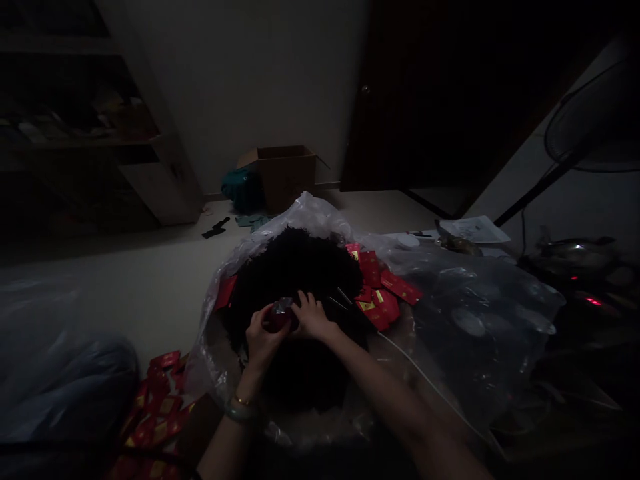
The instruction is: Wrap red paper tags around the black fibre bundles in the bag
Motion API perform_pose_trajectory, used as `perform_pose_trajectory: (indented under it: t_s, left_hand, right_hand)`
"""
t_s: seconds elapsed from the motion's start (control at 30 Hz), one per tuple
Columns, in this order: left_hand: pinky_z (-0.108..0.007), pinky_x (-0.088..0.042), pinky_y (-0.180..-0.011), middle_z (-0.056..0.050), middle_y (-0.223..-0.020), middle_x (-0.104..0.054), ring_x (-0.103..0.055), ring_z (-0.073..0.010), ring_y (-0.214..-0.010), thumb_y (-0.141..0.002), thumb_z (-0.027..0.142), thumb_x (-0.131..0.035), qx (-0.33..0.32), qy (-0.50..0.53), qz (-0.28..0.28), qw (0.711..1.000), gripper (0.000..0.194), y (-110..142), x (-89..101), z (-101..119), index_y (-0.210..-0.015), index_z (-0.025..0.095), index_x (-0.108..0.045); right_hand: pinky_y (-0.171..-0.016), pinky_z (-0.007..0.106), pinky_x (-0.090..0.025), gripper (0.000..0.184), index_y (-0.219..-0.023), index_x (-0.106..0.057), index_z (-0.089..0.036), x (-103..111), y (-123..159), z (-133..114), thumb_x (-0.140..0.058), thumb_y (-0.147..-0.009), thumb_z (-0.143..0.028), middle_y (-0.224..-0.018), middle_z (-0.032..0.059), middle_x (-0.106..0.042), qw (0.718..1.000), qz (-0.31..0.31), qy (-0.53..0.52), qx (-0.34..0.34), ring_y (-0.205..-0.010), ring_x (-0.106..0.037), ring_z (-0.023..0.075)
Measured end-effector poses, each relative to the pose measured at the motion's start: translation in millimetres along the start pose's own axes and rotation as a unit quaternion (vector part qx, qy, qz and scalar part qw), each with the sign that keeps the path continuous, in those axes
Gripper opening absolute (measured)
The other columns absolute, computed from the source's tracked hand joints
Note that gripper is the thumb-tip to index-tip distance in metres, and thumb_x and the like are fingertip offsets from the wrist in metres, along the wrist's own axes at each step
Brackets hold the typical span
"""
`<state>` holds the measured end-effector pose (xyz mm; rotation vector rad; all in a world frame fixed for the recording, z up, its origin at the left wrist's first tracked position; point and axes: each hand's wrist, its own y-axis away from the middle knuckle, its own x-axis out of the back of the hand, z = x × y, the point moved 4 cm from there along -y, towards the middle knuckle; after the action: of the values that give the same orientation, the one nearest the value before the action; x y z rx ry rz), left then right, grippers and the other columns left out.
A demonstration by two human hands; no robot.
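Near the middle of the head view, my left hand [264, 339] grips a small red packet [278, 321] with a shiny clear plastic liner standing out of its top. Close against its right side is my right hand [312, 319], thumb and near fingers at the liner's edge, the other fingers bent forward. Both hands are over a large heap of black, crumbly, leaf-like material [300, 263]. A big clear plastic bag [313, 212] surrounds the heap. Two thin light sticks [339, 300] lie on the heap just right of my right hand.
Red packets [384, 307] lie along the heap's right side; more red packets [160, 413] are piled at lower left. A white cord [425, 373] runs at right beside more clear plastic [480, 313]. Behind stand a cardboard box [289, 177] and a fan [595, 120].
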<state>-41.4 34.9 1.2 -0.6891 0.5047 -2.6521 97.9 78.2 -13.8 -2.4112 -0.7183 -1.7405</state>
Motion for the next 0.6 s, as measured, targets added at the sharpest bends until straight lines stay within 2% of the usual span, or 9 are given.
perform_pose_trajectory:
  t_s: [0.1, 0.17, 0.3, 0.37, 0.43, 0.5, 0.6]
  left_hand:
    - [-0.028, -0.056, -0.06, -0.005, -0.091, -0.064, -0.064, -0.0152, -0.068, -0.064, 0.039, -0.072, 0.007, 0.006, 0.008, 1.0, 0.045, -1, 1.2, -1, -0.102, 0.017, -0.062]
    - [-0.027, -0.055, -0.059, -0.005, -0.091, -0.064, -0.064, -0.0147, -0.067, -0.064, 0.039, -0.073, 0.008, 0.008, 0.003, 1.0, 0.044, 0, 0.6, 0, -0.101, 0.018, -0.062]
    - [-0.027, -0.055, -0.058, -0.004, -0.089, -0.064, -0.063, -0.0133, -0.063, -0.064, 0.039, -0.073, 0.014, 0.01, -0.009, 1.0, 0.043, 0, 0.2, 2, -0.1, 0.018, -0.062]
    - [-0.027, -0.055, -0.058, -0.004, -0.089, -0.064, -0.063, -0.0136, -0.064, -0.064, 0.039, -0.073, 0.014, 0.011, -0.008, 1.0, 0.043, 0, 0.7, 2, -0.101, 0.019, -0.062]
    - [-0.027, -0.056, -0.06, -0.004, -0.089, -0.064, -0.064, -0.0145, -0.066, -0.064, 0.038, -0.073, 0.012, 0.013, -0.007, 1.0, 0.043, 0, 1.0, 1, -0.101, 0.019, -0.062]
    - [-0.028, -0.056, -0.061, -0.004, -0.09, -0.064, -0.064, -0.015, -0.069, -0.064, 0.037, -0.073, 0.012, 0.015, -0.007, 1.0, 0.043, 0, 0.7, 2, -0.102, 0.019, -0.062]
    - [-0.028, -0.056, -0.061, -0.004, -0.091, -0.063, -0.064, -0.0149, -0.069, -0.065, 0.036, -0.072, 0.005, 0.014, -0.011, 1.0, 0.042, 1, -0.5, 3, -0.102, 0.019, -0.062]
  right_hand:
    - [-0.092, 0.056, -0.036, 0.088, -0.132, -0.043, -0.027, 4, 21, -3, -0.081, -0.054, -0.043, -0.143, 0.0189, -0.033, 0.999, 0.003, 0.026, 0.038, -0.123, -0.036, 0.041]
    - [-0.091, 0.052, -0.038, 0.085, -0.13, -0.045, -0.027, 7, 35, 5, -0.082, -0.054, -0.039, -0.138, 0.0174, -0.038, 0.999, 0.009, 0.018, 0.03, -0.119, -0.04, 0.0373]
    - [-0.095, 0.056, -0.033, 0.114, -0.142, -0.025, -0.027, 3, 41, 16, -0.085, -0.046, -0.04, -0.147, 0.0208, -0.021, 0.999, -0.008, -0.007, -0.052, -0.129, -0.027, 0.042]
    - [-0.094, 0.058, -0.032, 0.116, -0.143, -0.022, -0.03, -3, 36, 10, -0.086, -0.046, -0.037, -0.148, 0.0205, -0.02, 0.998, -0.021, 0.003, -0.051, -0.129, -0.026, 0.0441]
    - [-0.091, 0.054, -0.036, 0.099, -0.139, -0.032, -0.033, -7, 32, 0, -0.083, -0.054, -0.032, -0.142, 0.0175, -0.032, 1.0, -0.009, 0.014, -0.019, -0.123, -0.036, 0.0405]
    - [-0.085, 0.046, -0.043, 0.077, -0.131, -0.044, -0.033, -8, 31, -5, -0.077, -0.062, -0.027, -0.131, 0.0142, -0.043, 1.0, 0.007, 0.009, 0.002, -0.114, -0.046, 0.034]
    - [-0.076, 0.034, -0.046, 0.057, -0.12, -0.055, -0.027, -5, 32, 4, -0.069, -0.066, -0.014, -0.119, 0.0108, -0.051, 0.999, 0.025, -0.027, -0.021, -0.101, -0.054, 0.0259]
